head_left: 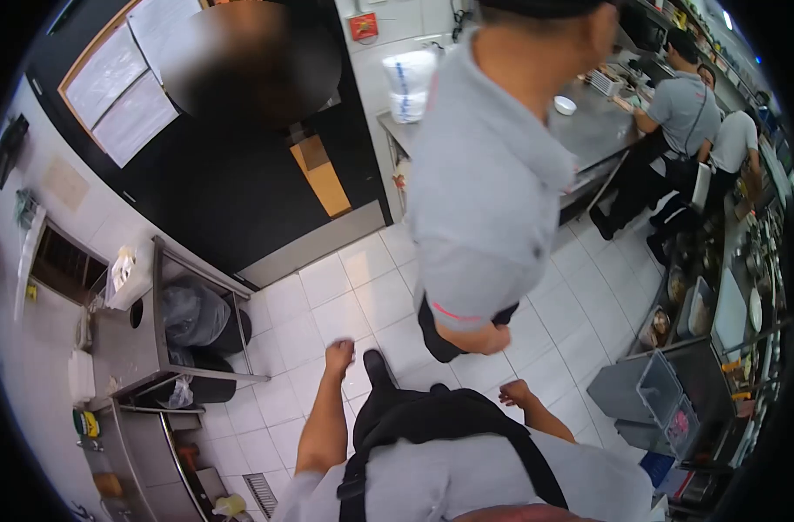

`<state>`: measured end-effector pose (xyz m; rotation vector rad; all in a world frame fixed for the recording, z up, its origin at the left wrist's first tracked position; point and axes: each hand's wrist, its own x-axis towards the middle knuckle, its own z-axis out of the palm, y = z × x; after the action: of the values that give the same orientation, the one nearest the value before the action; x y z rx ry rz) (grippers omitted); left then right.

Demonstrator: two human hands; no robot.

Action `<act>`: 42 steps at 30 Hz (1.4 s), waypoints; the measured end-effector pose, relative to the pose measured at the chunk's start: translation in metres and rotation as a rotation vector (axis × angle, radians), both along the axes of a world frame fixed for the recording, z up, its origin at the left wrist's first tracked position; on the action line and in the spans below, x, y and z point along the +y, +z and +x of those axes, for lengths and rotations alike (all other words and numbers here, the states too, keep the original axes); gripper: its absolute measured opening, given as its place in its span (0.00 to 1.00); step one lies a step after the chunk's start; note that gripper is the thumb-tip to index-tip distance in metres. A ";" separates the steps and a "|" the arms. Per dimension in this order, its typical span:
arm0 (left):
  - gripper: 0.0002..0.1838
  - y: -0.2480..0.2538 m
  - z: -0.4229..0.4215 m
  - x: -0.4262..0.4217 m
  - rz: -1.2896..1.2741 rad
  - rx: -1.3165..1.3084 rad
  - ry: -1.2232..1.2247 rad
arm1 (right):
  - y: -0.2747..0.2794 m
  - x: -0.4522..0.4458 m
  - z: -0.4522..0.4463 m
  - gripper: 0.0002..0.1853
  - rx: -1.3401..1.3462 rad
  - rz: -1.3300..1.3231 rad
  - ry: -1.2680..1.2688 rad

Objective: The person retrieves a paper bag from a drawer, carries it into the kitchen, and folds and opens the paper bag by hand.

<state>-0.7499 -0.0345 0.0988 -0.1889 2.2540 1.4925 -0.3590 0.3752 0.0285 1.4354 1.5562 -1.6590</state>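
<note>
The left hand (339,355) was held loosely curled over the tiled floor (284,370), with no object seen in it, and the steel table (123,352) and black bin (237,334) were set beyond it. The right hand (516,394) was held half open, apparently empty, between a co-worker (484,191) and a grey tub (619,391), and touched neither. No item was being handled, so nothing could be judged finished, partly done or left over.
</note>
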 end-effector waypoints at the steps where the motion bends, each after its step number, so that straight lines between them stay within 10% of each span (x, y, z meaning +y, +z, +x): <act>1: 0.17 0.020 -0.047 0.022 0.029 0.069 -0.024 | 0.004 -0.006 -0.002 0.10 0.001 -0.005 -0.025; 11: 0.10 0.178 -0.489 0.223 0.421 0.405 -0.125 | -0.070 -0.149 0.072 0.08 -0.149 -0.002 -0.518; 21: 0.36 0.274 -0.720 0.364 0.506 0.559 -0.110 | 0.083 -0.220 -0.092 0.08 -0.227 0.077 -0.502; 26: 0.16 0.272 -0.737 0.387 0.390 0.545 -0.240 | 0.104 -0.225 -0.138 0.09 -0.174 0.131 -0.537; 42: 0.32 0.298 -0.467 0.288 0.414 0.656 -0.290 | 0.021 -0.266 -0.009 0.11 -0.143 0.246 0.019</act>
<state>-1.2167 0.2536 0.3967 0.8236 2.2040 1.9998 -0.3684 0.1093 0.0494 1.6177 1.7318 -1.3571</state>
